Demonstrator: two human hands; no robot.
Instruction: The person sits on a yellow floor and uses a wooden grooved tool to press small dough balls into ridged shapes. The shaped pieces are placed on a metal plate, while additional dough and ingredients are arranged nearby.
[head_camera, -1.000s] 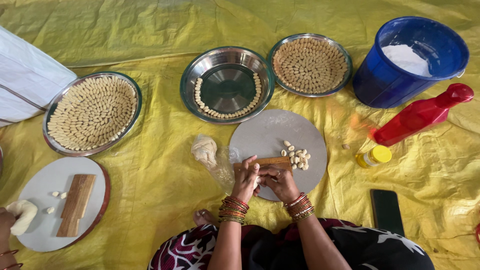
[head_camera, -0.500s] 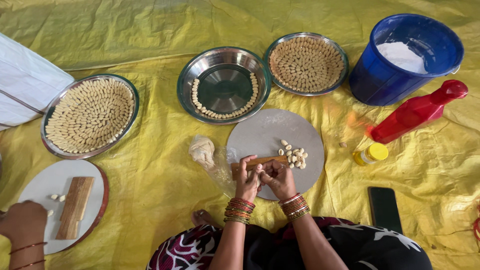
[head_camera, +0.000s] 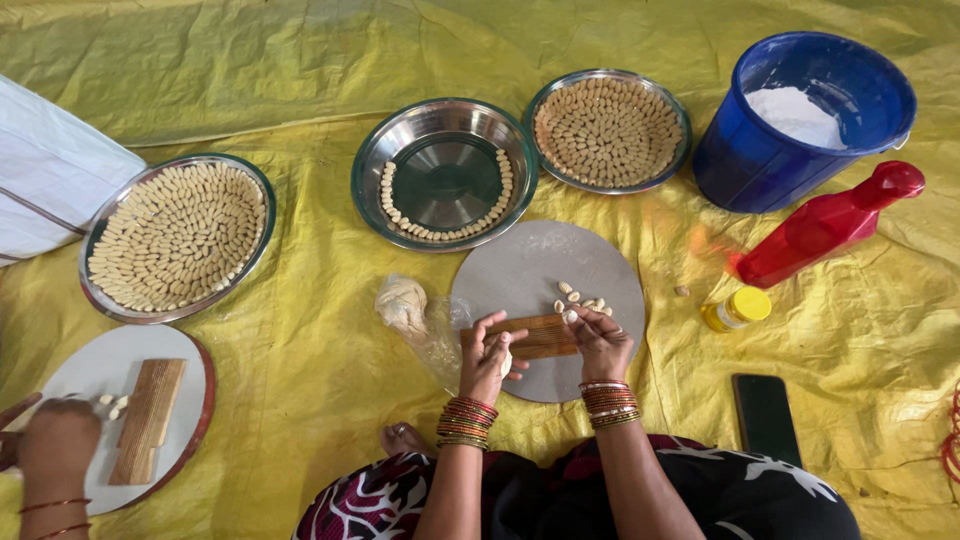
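Head view: the left hand (head_camera: 487, 352) is curling around a small dough piece (head_camera: 506, 362), pressing it on the ridged board (head_camera: 540, 337), which is lying on the grey disc (head_camera: 530, 270). The right hand (head_camera: 598, 340) is pinching the board's far end, fingers closed. Shaped pieces (head_camera: 583, 298) are sitting just beyond. A dough bag (head_camera: 405, 305) is lying left of the disc.

A yellow sheet (head_camera: 300, 330) covers the floor. Around the grey round board (head_camera: 520, 270): three steel plates behind and left, blue bucket (head_camera: 800, 170), red bottle (head_camera: 830, 225), phone (head_camera: 765, 417) to its right.
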